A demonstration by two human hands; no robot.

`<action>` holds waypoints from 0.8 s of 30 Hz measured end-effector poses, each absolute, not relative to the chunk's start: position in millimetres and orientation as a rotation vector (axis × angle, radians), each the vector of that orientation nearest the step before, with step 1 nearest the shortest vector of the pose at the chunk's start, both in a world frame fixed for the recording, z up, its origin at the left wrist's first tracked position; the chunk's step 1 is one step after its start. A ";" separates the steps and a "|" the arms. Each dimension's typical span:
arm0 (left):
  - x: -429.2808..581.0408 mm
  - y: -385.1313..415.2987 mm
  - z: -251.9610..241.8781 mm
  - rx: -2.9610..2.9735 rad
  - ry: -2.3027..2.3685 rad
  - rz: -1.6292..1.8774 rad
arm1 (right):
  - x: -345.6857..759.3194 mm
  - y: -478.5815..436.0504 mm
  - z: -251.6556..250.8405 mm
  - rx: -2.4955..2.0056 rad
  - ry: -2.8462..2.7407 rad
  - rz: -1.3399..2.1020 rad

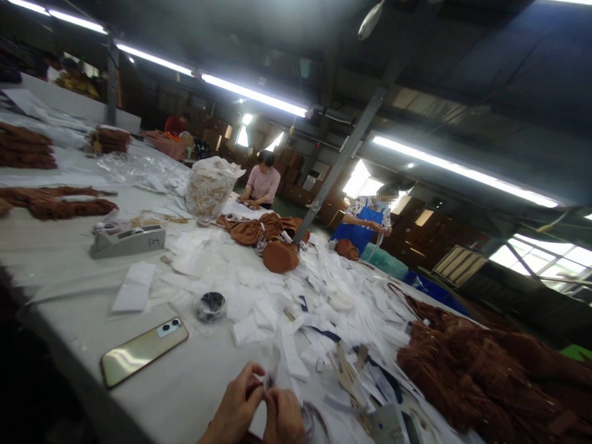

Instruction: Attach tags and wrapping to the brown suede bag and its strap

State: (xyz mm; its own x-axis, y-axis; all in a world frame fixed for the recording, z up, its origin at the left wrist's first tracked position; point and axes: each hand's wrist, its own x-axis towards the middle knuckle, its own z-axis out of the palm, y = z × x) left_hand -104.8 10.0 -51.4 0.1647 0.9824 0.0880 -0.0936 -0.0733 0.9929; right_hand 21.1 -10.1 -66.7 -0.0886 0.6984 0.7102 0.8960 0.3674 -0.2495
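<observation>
My left hand [238, 398] and my right hand [283, 414] meet at the near edge of the table, fingertips pinched close together. Between them rises a thin translucent strip [274, 365], gripped by both; its lower end is hidden by my fingers. Right beside my right hand lie shiny grey loops [314, 422], partly cut off by the frame. Loose white paper pieces [293, 351] spread just beyond my fingers. To the left of my hands a gold phone [139, 354] lies face down, with a dark roll in clear wrap [211, 306] past it.
A grey tape dispenser [129, 240] and white slips [134, 287] stand left. Brown bags [280, 256] and a stuffed plastic sack [210, 188] sit mid-table, by a metal post [342, 160]. Brown fringed goods [490, 370] pile up right. Two people [263, 179] work across the table.
</observation>
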 end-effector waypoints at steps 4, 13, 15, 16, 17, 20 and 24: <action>-114.3 8.7 -48.4 1.420 0.986 1.054 | 23.4 -8.8 -64.0 -1.460 -1.794 -0.253; -118.2 11.8 -72.4 1.529 1.072 1.082 | 7.4 -11.3 -73.0 -1.429 -1.838 -0.115; -133.2 10.3 -74.6 1.561 1.136 1.000 | 14.2 -10.1 -77.3 -1.449 -1.793 -0.067; -142.2 8.9 -76.2 1.592 1.176 0.935 | 17.7 -9.5 -78.8 -1.463 -1.769 -0.058; -151.4 6.9 -78.2 1.629 1.196 0.861 | 20.7 -8.9 -79.7 -1.476 -1.748 -0.054; -173.4 -1.7 -84.7 1.677 1.151 0.688 | 24.4 -7.9 -78.9 -1.515 -1.727 -0.051; -176.1 -12.2 -87.0 1.634 1.154 0.710 | 16.7 -9.5 -75.6 -1.509 -1.785 -0.087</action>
State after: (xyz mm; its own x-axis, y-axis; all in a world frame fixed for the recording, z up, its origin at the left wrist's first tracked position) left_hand -176.1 -12.2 -87.0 0.3787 0.9228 -0.0701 0.3532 -0.0742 0.9326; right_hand 16.7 -9.5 -75.6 0.0104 0.8077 0.5896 0.8614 0.2922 -0.4155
